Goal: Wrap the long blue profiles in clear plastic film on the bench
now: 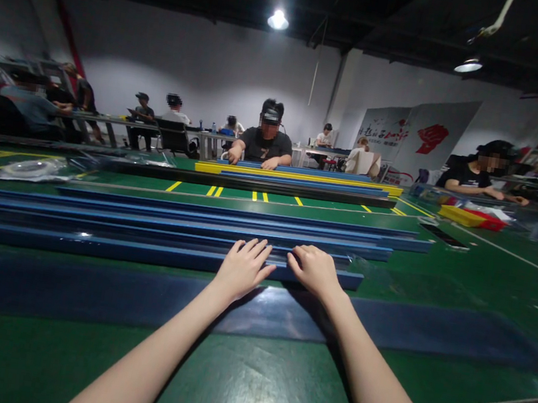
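My left hand [244, 266] lies over the nearest long blue channel strip [150, 253], its fingers stretched forward and slightly spread, the thumb pointing right. Just to its right, my right hand [315, 270] is bent over the same strip, with its fingers curled down across the far side; their tips are hidden. Closer to me, a flat dark blue sheet of clear-looking film [98, 294] stretches across the table beneath my forearms. Beyond my fingers, several more blue strips [246, 220] lie side by side, some with loose clear film about them.
Opposite sits a co-worker [265, 140] with both hands at blue and yellow strips [297, 179]. A phone [443, 236] and yellow and red trays [471, 218] lie at the right. Bagged coiled material [31, 167] rests at the left on the green table [242, 379].
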Available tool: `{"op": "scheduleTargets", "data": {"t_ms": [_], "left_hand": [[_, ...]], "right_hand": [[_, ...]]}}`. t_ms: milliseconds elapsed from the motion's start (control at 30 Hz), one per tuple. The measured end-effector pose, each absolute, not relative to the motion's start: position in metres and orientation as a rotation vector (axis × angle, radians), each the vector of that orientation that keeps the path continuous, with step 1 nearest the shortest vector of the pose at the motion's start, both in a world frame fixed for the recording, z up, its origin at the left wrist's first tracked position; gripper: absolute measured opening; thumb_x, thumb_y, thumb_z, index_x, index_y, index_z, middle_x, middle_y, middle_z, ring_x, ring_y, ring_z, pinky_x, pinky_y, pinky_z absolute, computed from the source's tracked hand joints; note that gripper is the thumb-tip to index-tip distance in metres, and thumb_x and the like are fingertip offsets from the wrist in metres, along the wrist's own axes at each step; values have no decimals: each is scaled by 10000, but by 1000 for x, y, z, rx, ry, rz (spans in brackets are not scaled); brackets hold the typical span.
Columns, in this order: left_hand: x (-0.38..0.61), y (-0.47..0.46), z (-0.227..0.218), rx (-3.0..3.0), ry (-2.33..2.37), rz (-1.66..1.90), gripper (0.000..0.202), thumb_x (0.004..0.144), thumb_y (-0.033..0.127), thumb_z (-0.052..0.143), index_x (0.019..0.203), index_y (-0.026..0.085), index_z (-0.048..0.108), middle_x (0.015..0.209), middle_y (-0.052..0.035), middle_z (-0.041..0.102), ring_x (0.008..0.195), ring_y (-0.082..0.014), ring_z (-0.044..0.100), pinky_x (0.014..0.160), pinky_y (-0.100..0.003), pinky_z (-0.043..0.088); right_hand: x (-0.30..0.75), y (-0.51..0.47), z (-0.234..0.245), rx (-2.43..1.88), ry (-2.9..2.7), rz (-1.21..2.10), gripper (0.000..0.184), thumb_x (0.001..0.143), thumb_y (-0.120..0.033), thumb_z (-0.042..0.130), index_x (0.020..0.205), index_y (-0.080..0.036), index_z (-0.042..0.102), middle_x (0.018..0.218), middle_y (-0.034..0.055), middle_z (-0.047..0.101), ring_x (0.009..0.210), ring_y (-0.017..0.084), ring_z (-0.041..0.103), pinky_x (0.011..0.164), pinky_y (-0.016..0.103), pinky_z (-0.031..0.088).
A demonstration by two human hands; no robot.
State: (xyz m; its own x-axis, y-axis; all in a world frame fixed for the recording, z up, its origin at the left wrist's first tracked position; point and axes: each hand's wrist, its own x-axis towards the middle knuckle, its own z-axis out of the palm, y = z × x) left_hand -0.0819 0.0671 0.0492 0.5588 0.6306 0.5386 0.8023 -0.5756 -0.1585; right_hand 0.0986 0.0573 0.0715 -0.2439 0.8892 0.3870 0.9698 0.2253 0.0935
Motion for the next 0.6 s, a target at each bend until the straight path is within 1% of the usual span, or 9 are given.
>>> {"op": "scheduleTargets", "data": {"t_ms": [133, 200, 433, 533, 600], "left_hand": [[-81, 67, 45, -2449, -1123, -560, 427, 894, 422, 313, 1219, 206, 486, 1277, -60, 499, 1176, -226, 442, 918, -384, 360], [-82, 68, 44, -2460, -1131, -535, 422, 894, 423, 311, 1217, 220, 490, 1280, -56, 496, 1179, -228, 440, 915, -385, 366], [-85, 70, 49, -2465, -1202, -533, 392, 886, 445, 323, 1178, 274, 521, 1248, -16, 529, 1150, -219, 471, 885, -382, 391], [-87, 70, 53, -2456, -1239, -554, 373, 888, 437, 325, 1133, 272, 552, 1218, -11, 555, 1119, -217, 491, 879, -379, 383], [-89, 71, 57, -2449, -1250, -562, 364, 893, 424, 322, 1090, 252, 575, 1189, -19, 577, 1097, -213, 500, 870, -373, 375]], "right_hand": [[93, 56, 71, -1616, -2355, -390, 337, 897, -322, 317, 945, -183, 620, 975, 70, 649, 959, 159, 549, 805, 237, 365], [93, 56, 72, -1605, -2363, -363, 336, 899, -313, 315, 965, -185, 619, 1012, 74, 641, 988, 159, 538, 823, 235, 362], [105, 57, 78, -1722, -2277, -345, 335, 894, -358, 328, 923, -207, 625, 981, 52, 646, 958, 152, 552, 748, 221, 378], [110, 58, 78, -1813, -2205, -396, 353, 894, -372, 314, 881, -209, 627, 935, 49, 654, 928, 155, 561, 704, 222, 376], [113, 59, 77, -1873, -2142, -446, 372, 895, -377, 300, 851, -209, 628, 894, 49, 661, 894, 159, 572, 675, 226, 374]]}}
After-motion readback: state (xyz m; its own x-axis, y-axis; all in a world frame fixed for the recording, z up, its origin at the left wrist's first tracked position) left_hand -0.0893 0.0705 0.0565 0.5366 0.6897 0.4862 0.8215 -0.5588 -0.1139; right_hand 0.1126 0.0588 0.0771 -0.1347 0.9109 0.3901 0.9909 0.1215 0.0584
